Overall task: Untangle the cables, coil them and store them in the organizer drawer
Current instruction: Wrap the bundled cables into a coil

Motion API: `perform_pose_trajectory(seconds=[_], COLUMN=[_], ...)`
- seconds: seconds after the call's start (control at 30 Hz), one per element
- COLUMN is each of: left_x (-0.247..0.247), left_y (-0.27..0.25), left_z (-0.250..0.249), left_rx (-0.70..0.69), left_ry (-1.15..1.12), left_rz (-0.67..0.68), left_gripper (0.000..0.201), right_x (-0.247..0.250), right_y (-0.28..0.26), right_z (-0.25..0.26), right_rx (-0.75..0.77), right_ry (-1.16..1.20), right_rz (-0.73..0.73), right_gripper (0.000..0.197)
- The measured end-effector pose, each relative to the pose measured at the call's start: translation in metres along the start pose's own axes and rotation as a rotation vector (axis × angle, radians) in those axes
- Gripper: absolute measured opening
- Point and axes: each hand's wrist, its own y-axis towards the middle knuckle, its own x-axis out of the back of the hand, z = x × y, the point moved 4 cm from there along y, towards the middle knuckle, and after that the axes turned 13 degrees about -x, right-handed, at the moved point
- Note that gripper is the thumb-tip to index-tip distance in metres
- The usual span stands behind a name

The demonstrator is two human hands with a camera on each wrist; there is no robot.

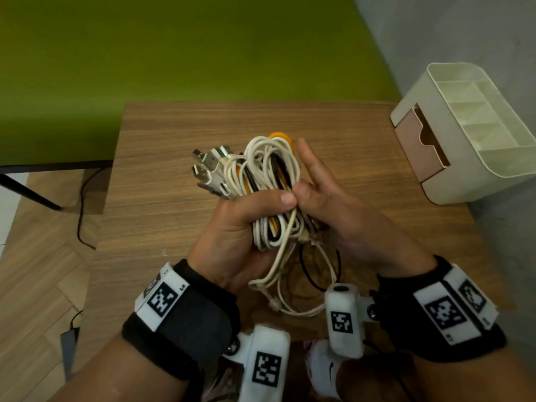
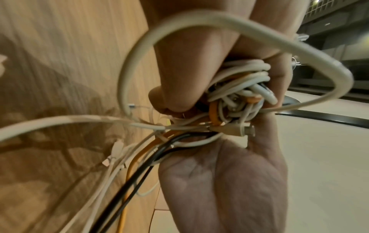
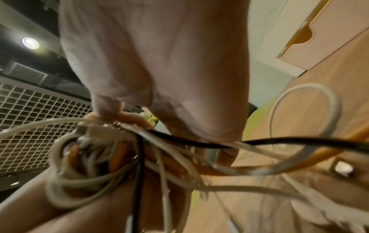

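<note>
A tangled cable bundle (image 1: 269,169) of white, orange and black cords is held above the wooden table (image 1: 174,134). My left hand (image 1: 249,221) grips its middle in a fist, thumb across the top. Several USB plugs (image 1: 208,166) stick out at the upper left. My right hand (image 1: 333,210) sits against the bundle's right side, index finger straight up, lower fingers curled into the cords. Loose ends (image 1: 304,280) hang below. The left wrist view shows the bundle (image 2: 235,97) above my left palm (image 2: 219,181). In the right wrist view my right hand (image 3: 159,63) curls onto the cables (image 3: 99,165).
A cream organizer (image 1: 452,68) with open top compartments stands at the table's right edge. Its pink drawer (image 1: 420,143) (image 3: 329,39) is pulled partly out towards the table. A green surface (image 1: 174,53) lies beyond the table, with floor and a black cord to the left.
</note>
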Motion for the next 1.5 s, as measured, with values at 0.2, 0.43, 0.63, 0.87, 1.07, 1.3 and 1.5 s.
perform_pose_trajectory(seconds=[0.2, 0.43, 0.63, 0.87, 1.07, 1.3, 1.5], left_x=[0.003, 0.003, 0.007, 0.005, 0.002, 0.018, 0.029], left_y=[0.002, 0.007, 0.003, 0.004, 0.004, 0.011, 0.017], left_z=[-0.003, -0.004, -0.005, -0.002, -0.004, -0.017, -0.023], left_rx=[0.014, -0.025, -0.057, 0.047, 0.013, -0.089, -0.129], left_ry=[0.135, 0.244, 0.33, 0.135, 0.085, 0.189, 0.179], left_rz=[-0.065, 0.049, -0.064, 0.002, 0.001, -0.144, -0.224], left_gripper=[0.014, 0.017, 0.024, 0.035, 0.01, 0.011, 0.015], right_x=[-0.01, -0.014, -0.008, 0.008, 0.016, 0.046, 0.04], right_y=[0.001, 0.008, -0.002, -0.004, -0.002, -0.001, 0.003], right_z=[0.003, 0.002, 0.01, 0.001, 0.003, -0.002, -0.011], right_rx=[0.065, 0.049, 0.033, -0.005, 0.081, -0.238, -0.217], right_ry=[-0.053, 0.265, 0.002, -0.254, -0.663, -1.037, -0.844], right_rz=[0.141, 0.212, 0.1, -0.015, -0.544, -0.9, -0.53], right_gripper=[0.083, 0.051, 0.051, 0.062, 0.019, 0.038, 0.093])
